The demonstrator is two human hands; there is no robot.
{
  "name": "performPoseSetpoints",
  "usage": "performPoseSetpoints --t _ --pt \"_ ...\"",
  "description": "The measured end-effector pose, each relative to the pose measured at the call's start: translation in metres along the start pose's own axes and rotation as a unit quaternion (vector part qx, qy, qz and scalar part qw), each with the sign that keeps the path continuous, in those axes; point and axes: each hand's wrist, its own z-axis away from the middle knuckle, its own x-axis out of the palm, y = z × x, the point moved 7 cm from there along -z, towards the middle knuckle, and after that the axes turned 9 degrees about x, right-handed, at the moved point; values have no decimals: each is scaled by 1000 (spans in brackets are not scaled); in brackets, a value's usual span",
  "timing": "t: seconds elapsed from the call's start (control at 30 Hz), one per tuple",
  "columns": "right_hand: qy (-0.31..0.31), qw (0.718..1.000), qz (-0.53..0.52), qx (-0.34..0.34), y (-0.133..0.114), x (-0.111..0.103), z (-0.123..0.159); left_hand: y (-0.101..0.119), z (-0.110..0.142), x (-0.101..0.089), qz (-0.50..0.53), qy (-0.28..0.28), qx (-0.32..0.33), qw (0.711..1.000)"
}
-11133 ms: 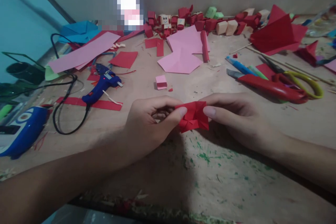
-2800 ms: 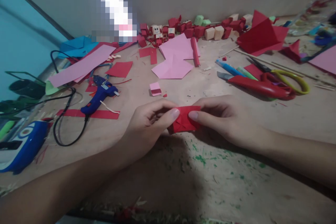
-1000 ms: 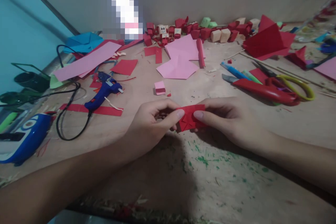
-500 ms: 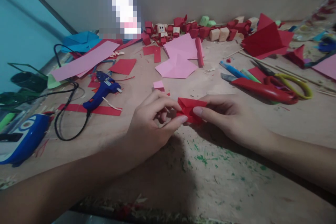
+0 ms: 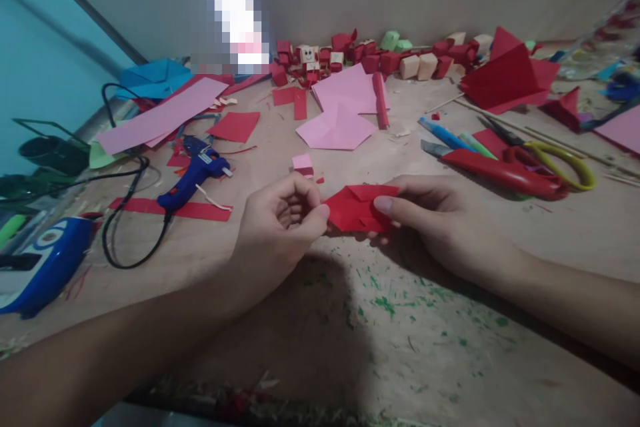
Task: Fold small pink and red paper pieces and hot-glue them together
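A folded piece of red paper (image 5: 356, 208) is held between both hands just above the table, pointed at its left end, with creased flaps on its upper face. My left hand (image 5: 285, 227) pinches that pointed tip between thumb and forefinger, the other fingers curled. From the right, my right hand (image 5: 430, 213) grips the paper's other end, thumb on top and fingers underneath, partly hidden. A small pink and red paper cube (image 5: 302, 164) sits just beyond my left hand.
To the left lie a blue glue gun (image 5: 195, 177) with a looping black cord and a blue-and-white tool (image 5: 47, 267). A red-handled cutter (image 5: 505, 170) and yellow-handled scissors (image 5: 560, 163) lie right. Pink paper (image 5: 337, 127) and several small paper blocks (image 5: 390, 61) are farther back.
My left hand has shifted left to the paper's tip. The paper's left part has opened out into a longer pointed shape, while my right hand stays nearly in place.
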Motion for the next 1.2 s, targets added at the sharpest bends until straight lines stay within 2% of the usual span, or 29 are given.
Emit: performPoseSetpoints --t 0.13,0.3,0.37,0.47,0.57,0.7,0.8,1.03,1.13,1.2 --pt "-7 1000 23 0 -2 1 1 -7 -3 4 55 -12 -31 998" --pt "-2 995 92 -37 -8 3 3 -12 -1 15 84 -86 -58 991" --pt "32 989 109 -93 -16 0 6 -13 -1 14 63 -86 -59 993" --pt "119 966 130 -191 -31 -8 17 -11 -3 10 49 -50 -50 996" --pt "163 938 197 -232 -38 -10 21 -9 -4 7 45 -27 -41 998" --pt "113 931 290 -189 -33 -1 13 -6 -4 6 28 -19 -22 999" --pt "116 929 305 -173 -32 -1 10 -5 -2 7 0 -23 -3 1000" --pt "77 942 285 -160 -28 0 7 -3 3 12 -24 -82 28 996" --pt "52 960 248 -122 -23 1 6 0 5 15 -38 -110 44 992" --pt "34 973 206 -102 -21 2 5 1 5 13 -41 -101 43 993"
